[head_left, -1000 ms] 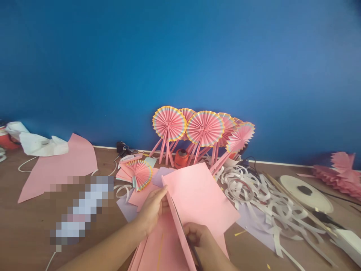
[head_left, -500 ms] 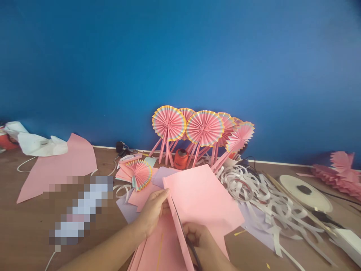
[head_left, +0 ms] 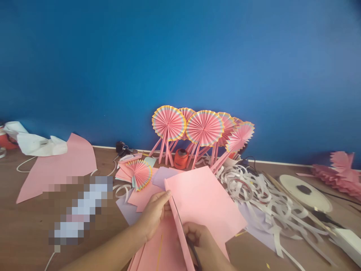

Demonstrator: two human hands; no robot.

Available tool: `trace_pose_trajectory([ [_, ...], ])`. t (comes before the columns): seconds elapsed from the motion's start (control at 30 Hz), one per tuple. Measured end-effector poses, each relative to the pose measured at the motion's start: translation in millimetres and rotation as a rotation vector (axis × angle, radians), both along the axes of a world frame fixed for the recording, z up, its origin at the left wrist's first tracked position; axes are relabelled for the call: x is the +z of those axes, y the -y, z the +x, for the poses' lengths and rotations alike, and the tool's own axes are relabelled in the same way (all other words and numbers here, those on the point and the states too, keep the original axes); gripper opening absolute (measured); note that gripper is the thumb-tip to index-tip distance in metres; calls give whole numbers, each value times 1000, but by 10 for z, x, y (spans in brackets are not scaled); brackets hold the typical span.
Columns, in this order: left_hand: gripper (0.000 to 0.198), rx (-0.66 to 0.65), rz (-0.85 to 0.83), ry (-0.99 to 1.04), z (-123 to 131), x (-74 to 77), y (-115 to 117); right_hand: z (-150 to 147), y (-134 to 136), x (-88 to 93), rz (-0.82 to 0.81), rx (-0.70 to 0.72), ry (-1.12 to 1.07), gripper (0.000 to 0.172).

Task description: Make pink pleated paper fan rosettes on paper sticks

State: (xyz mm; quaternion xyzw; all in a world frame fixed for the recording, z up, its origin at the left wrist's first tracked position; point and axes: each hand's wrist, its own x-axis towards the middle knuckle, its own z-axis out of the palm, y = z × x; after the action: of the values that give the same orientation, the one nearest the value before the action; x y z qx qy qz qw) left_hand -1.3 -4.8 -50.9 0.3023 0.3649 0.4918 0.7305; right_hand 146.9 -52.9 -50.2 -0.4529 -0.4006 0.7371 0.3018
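A loose pink paper (head_left: pixel 56 165) lies far left on the floor (head_left: pixel 28 226). The left hand (head_left: pixel 153 212) pinches the near edge of the pink sheet (head_left: pixel 203 199), its grip closed on it and holding it lifted. Just right, the right hand (head_left: pixel 199 239) has its grip wrapped round dark scissors (head_left: pixel 194 254), blades along the sheet's edge. It looks like a cut partway through; going on calls for a taut sheet. White strips (head_left: pixel 262 195) lie right.
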Motion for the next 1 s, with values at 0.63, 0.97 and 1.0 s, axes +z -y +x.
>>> trace_pose_trajectory([
  [0.63,27,94,-17,12,-34,30,-47,40,35,3,-20,11,67,16],
  [0.97,30,12,-31,-21,-22,36,-19,48,13,-28,20,26,88,15],
  [1.0,31,8,-38,-28,-20,39,-15,45,9,-41,21,22,88,15],
])
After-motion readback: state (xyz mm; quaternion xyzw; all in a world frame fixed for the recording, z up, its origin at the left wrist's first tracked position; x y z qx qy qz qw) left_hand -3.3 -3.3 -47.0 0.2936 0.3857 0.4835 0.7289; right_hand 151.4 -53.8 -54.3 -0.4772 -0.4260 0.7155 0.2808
